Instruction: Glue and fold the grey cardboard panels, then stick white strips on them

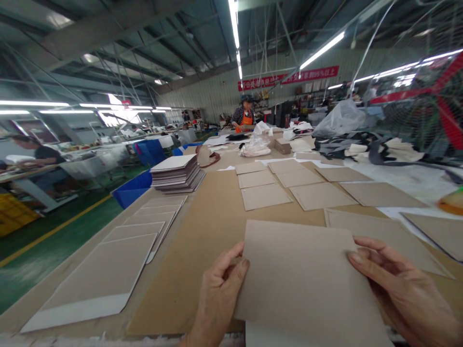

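Observation:
A flat grey-brown cardboard sheet (300,279) is held above the near edge of the brown table (213,217). My left hand (217,294) pinches its left edge, thumb on top. Its right edge is gripped by my right hand (398,284), fingers curled over the top face. Several similar sheets (265,195) lie spread in rows across the table just beyond, and one larger sheet (383,236) lies under the held one at the right.
An overlapping row of sheets (119,270) runs along the table's left edge, with a thick stack (177,173) behind it. Blue bins (133,188) stand left of the table. A person in an orange apron (246,118) works at the far end, among bags and fabric piles (361,144).

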`<state>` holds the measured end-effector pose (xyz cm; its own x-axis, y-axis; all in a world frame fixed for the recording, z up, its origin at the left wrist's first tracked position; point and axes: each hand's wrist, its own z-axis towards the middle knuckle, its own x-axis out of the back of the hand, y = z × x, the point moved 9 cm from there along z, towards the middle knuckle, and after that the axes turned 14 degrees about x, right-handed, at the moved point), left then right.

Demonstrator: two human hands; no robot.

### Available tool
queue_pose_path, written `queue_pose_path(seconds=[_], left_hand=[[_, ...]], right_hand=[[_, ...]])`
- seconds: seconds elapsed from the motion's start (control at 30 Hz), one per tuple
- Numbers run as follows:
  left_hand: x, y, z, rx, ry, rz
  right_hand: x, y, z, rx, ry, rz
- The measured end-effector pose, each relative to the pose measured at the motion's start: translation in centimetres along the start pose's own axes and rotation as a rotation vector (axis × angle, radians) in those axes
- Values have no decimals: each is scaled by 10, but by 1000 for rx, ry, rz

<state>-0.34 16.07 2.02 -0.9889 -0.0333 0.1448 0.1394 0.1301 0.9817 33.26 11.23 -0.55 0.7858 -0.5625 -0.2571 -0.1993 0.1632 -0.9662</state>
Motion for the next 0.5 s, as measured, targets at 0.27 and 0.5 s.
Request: queue_pose_path(seconds=[0.27,0.5], left_hand=[[-4,-29,-20,94,-96,111],[-1,-30,-30,14,-36,228]], right_hand=[[47,23,-2,86,-35,-408],[48,37,-23,-35,-31,-500]])
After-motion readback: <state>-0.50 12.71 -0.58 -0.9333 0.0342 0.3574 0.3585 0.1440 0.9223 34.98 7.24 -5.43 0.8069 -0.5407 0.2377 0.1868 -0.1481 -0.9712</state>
